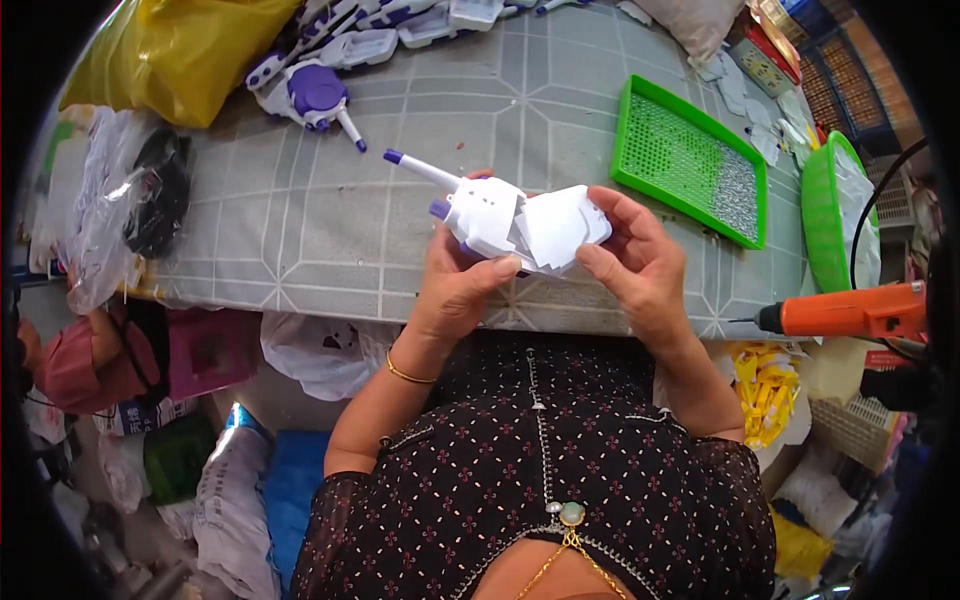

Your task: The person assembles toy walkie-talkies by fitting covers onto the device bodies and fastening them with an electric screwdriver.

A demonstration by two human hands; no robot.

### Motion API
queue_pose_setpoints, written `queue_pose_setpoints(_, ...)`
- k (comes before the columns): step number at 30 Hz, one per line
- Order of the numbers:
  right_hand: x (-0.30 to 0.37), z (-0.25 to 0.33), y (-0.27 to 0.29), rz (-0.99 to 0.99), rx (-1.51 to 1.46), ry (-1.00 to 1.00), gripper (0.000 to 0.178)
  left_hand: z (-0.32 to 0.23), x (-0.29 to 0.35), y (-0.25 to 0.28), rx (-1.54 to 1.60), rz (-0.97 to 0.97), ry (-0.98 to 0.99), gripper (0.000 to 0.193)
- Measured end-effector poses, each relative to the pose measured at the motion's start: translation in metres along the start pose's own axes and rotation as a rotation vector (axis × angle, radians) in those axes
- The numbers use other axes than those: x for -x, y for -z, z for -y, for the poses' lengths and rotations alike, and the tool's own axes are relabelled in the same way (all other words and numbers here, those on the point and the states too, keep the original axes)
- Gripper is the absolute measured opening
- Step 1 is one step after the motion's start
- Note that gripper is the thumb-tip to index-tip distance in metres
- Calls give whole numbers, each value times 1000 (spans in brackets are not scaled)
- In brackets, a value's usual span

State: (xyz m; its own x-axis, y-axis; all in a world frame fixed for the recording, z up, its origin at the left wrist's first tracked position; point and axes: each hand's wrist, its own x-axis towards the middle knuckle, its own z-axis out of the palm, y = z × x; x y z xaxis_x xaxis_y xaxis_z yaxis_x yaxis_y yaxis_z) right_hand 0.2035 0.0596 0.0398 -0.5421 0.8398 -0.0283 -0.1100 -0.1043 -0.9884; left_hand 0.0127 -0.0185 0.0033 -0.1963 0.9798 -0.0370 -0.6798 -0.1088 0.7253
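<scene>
A white toy walkie-talkie (488,212) with a purple-tipped antenna is held between my two hands above the table's near edge. My left hand (462,272) grips its antenna end, thumb along the near side. At the other end, my right hand (640,255) has its thumb and fingers closed on a white plastic cover (562,225). This cover lies tilted over the body, with a jagged gap between the two. The side facing down is hidden. Another walkie-talkie (318,92), white with a purple face, lies farther off to the left.
A green tray (688,160) of small metal screws lies to the right, beside a green basket (840,212). An orange electric screwdriver (850,312) points in at the table's right edge. A yellow bag (185,60) and more white-and-purple parts (360,45) are at the far left.
</scene>
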Motion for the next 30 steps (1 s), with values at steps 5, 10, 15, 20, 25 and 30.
queue_pose_setpoints(5,-6,11,15,320,722,432,50,1,1,13,163,-18,80,100)
queue_pose_setpoints(10,-11,4,7,266,657,575,49,-2,-1,7,135,13,79,101)
queue_pose_setpoints(15,-13,6,2,332,652,510,53,-1,0,6,97,-8,52,105)
queue_pose_setpoints(20,-11,10,-4,253,628,444,57,-1,1,5,37,16,10,107)
queue_pose_setpoints(25,-13,10,0,293,698,480,62,1,3,6,-3,14,6,110)
queue_pose_setpoints(30,-11,8,7,228,573,321,61,1,2,5,6,-10,18,111)
